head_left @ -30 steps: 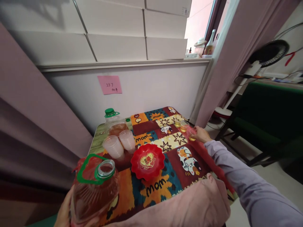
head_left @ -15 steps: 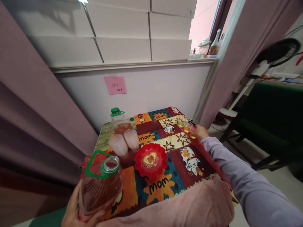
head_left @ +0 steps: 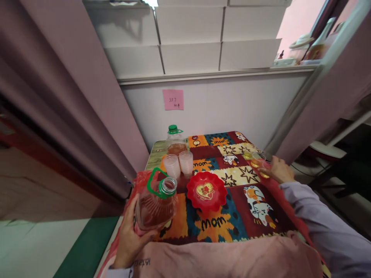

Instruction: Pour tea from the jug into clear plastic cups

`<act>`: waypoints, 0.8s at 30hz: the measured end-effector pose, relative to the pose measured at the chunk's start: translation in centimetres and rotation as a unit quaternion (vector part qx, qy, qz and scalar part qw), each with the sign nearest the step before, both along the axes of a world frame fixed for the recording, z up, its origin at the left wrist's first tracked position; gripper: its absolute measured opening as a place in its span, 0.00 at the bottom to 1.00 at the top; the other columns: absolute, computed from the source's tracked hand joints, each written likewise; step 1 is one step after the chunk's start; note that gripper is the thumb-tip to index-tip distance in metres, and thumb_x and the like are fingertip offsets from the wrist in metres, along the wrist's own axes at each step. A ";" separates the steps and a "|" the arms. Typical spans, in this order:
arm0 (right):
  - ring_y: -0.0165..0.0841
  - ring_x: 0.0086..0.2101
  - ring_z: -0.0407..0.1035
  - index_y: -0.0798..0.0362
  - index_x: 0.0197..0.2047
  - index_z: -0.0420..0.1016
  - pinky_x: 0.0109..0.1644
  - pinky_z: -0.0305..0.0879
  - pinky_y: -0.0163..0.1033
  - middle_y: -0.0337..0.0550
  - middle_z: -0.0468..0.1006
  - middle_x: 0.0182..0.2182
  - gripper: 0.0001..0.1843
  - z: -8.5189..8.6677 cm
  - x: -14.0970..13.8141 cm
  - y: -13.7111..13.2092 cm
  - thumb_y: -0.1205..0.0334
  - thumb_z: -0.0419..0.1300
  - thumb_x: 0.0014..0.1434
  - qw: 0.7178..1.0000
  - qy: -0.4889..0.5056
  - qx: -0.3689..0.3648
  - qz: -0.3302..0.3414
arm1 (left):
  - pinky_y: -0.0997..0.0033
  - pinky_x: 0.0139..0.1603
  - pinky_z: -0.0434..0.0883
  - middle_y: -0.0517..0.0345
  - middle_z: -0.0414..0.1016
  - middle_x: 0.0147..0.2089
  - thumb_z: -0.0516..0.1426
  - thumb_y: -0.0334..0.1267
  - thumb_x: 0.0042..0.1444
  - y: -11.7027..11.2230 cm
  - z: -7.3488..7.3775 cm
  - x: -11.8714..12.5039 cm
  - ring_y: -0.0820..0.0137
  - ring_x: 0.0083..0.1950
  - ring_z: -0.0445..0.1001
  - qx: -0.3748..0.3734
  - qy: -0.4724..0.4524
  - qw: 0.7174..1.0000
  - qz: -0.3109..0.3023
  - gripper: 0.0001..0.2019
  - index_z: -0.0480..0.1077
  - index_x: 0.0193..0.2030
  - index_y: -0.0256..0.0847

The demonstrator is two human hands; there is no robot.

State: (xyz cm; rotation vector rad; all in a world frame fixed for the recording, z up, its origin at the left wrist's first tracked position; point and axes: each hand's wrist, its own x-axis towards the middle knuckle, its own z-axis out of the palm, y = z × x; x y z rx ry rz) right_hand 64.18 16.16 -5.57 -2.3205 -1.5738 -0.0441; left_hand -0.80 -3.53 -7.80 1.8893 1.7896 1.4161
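- One pink cloth (head_left: 232, 256) lies along the near edge of the table.
- One left hand (head_left: 130, 231) grasps one uncapped clear bottle (head_left: 156, 210) low on its body, thumb and fingers wrapped around it. The bottle carries one green handle (head_left: 153, 181) and stands at the near left of the table, mouth upward; whether its base touches the surface cannot be told.
- One patterned tablecloth (head_left: 237, 227) covers most of the tabletop.
- One red bowl (head_left: 207, 193) with a scalloped rim sits near the middle, right of the bottle.
- One right hand (head_left: 279, 170) reaches to the right edge. Its fingers are bent around the nearest small cup (head_left: 264, 176), partly hiding it.
- Three small clear cups, that one included, form a row along the right edge, each showing yellowish liquid. The middle cup (head_left: 256, 162) and the far cup (head_left: 247, 155) are untouched.
- Two stacks of clear plastic cups (head_left: 186, 162) stand side by side beyond the bottle; the count within each cannot be told.
- One capped bottle (head_left: 176, 147), green cap on, stands behind the stacks.
- One pink note (head_left: 173, 99) is on the wall.
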 end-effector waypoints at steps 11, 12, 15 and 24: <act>0.41 0.41 0.84 0.46 0.47 0.88 0.47 0.78 0.43 0.47 0.90 0.42 0.07 8.5 -22.6 -3.2 0.56 0.67 0.74 0.837 0.217 0.208 0.457 | 0.29 0.79 0.68 0.31 0.68 0.81 0.71 0.79 0.46 -0.3 -0.1 0.5 0.32 0.80 0.69 -0.001 -0.005 1.000 -0.003 0.67 0.59 0.85 0.44; 0.40 0.42 0.84 0.47 0.48 0.88 0.48 0.78 0.42 0.46 0.90 0.42 0.07 9.2 -24.8 -3.2 0.59 0.67 0.75 0.825 0.218 0.200 0.482 | 0.30 0.79 0.67 0.31 0.67 0.82 0.71 0.79 0.46 -0.3 -0.1 0.5 0.32 0.80 0.69 0.002 -0.003 1.000 -0.003 0.67 0.59 0.85 0.44; 0.38 0.43 0.83 0.48 0.51 0.88 0.49 0.77 0.41 0.47 0.89 0.47 0.06 10.8 -30.4 -2.4 0.61 0.69 0.74 0.818 0.179 0.156 0.525 | 0.30 0.79 0.68 0.31 0.67 0.82 0.71 0.80 0.46 -0.2 0.1 0.7 0.33 0.80 0.69 0.013 0.003 1.000 -0.010 0.66 0.60 0.85 0.45; 0.44 0.50 0.85 0.50 0.63 0.86 0.50 0.75 0.41 0.56 0.86 0.61 0.17 13.2 -37.9 -0.3 0.59 0.61 0.79 0.841 -0.081 -0.014 0.535 | 0.29 0.79 0.66 0.29 0.67 0.82 0.69 0.81 0.48 -0.2 0.4 1.4 0.33 0.81 0.68 0.030 0.007 0.999 -0.024 0.65 0.60 0.85 0.44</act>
